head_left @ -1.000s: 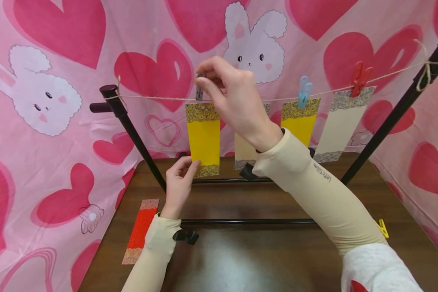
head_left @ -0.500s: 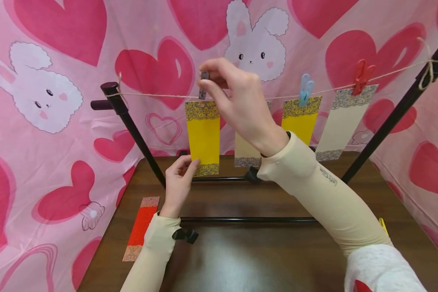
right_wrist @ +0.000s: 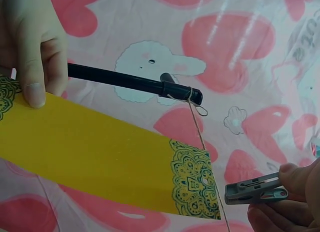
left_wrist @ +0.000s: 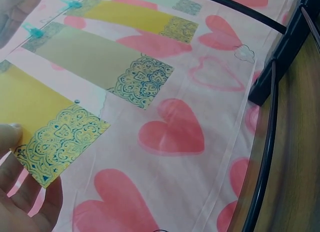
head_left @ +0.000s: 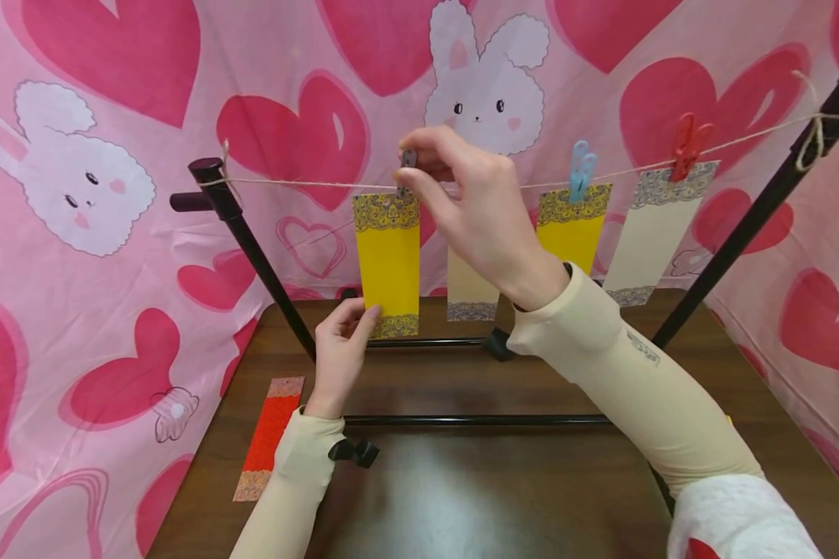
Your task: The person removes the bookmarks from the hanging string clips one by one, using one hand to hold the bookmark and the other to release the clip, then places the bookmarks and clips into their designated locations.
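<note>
My left hand [head_left: 341,345] pinches a yellow card [head_left: 390,264] with lace-patterned ends by its lower left edge, between thumb and fingers. The card stands upright, its top end right at the twine [head_left: 301,183]. Above that end, my right hand [head_left: 485,213] pinches a grey clothespin [right_wrist: 255,188] by its handles. In the right wrist view the clothespin's tip points at the card's top edge, a small gap away on the far side of the twine. My right hand partly hides a hanging cream card [head_left: 471,283] in the head view.
Another yellow card [head_left: 569,241] hangs from a blue clothespin [head_left: 580,172], and a cream card [head_left: 660,237] from a red clothespin [head_left: 687,149]. Black posts [head_left: 248,233] hold the twine. A red card [head_left: 271,435] lies on the brown table [head_left: 503,489] at left.
My right hand has shifted right and slightly down with the grey clothespin, along the card's top edge. My left hand keeps its pinch on the yellow card in the same place.
</note>
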{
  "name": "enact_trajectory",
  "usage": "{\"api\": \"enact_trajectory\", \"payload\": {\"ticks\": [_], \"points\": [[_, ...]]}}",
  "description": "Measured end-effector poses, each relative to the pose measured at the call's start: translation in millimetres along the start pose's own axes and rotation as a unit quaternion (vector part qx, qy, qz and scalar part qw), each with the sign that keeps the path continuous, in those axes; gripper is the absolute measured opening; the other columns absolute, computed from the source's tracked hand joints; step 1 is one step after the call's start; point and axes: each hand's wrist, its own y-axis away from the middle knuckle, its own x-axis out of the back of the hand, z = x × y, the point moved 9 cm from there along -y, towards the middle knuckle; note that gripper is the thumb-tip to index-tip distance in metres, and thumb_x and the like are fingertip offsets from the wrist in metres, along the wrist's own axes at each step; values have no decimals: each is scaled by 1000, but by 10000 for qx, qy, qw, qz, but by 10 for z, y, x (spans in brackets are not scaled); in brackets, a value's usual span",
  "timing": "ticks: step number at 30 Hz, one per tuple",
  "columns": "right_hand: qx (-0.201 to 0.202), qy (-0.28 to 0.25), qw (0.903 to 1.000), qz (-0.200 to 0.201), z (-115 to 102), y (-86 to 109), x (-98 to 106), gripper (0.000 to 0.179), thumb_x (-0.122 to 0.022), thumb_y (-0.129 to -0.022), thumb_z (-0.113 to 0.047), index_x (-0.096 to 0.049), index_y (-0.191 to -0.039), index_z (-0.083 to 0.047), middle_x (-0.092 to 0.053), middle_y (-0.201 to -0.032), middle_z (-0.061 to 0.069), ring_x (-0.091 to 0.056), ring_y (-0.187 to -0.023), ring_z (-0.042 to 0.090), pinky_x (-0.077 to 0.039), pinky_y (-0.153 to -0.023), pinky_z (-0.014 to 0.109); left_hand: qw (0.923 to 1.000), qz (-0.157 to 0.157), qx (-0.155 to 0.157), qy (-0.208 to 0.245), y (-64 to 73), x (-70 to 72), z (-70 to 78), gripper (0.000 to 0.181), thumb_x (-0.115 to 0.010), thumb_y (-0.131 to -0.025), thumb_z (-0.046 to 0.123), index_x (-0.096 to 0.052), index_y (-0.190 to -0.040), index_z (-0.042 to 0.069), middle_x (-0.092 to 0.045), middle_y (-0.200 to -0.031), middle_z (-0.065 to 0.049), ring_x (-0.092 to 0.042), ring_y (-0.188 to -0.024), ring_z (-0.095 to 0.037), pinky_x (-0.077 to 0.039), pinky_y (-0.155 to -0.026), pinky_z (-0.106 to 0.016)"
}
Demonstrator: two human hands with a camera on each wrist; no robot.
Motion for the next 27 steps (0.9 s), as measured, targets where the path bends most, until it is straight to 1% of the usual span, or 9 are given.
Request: {"api": "enact_trajectory", "payload": {"ticks": [9,16,23,27], "points": [[55,124,9999,33,16,48,35,30,-72,-99,-16,-67,-123,0,-74,-109,7,-71,-102,8,-55,-96,24,9999,-55,50,-80,26,4,7,18,-70,-100,8,-73,-113,-3,-73,-99,7,-66,-86,-15,-58,-82,-25],[71,245,9997,19,13,121,60,31,-73,-98,-17,-66,-125,-1,-74,-112,6,-71,-103,9,-53,-98,23,9999,-63,97,38,57,9,9,17,-70,-100,6,-73,-114,-3,-74,-101,5,-68,-87,-15,-59,-86,-26],[140,322,9994,54,20,183,93,31,-74,-97,-13,-66,-124,0,-75,-111,9,-72,-102,12,-55,-98,25,9999,-75,120,26,77,4,20,17,-70,-99,6,-73,-113,-4,-74,-100,4,-68,-87,-15,-58,-85,-25],[146,250,9995,93,31,216,121,31,-75,-97,-13,-67,-123,0,-75,-110,7,-72,-101,12,-56,-96,27,9999,-60,123,-28,83,5,23,17,-70,-99,6,-73,-113,-3,-74,-101,0,-68,-86,-15,-58,-83,-24]]}}
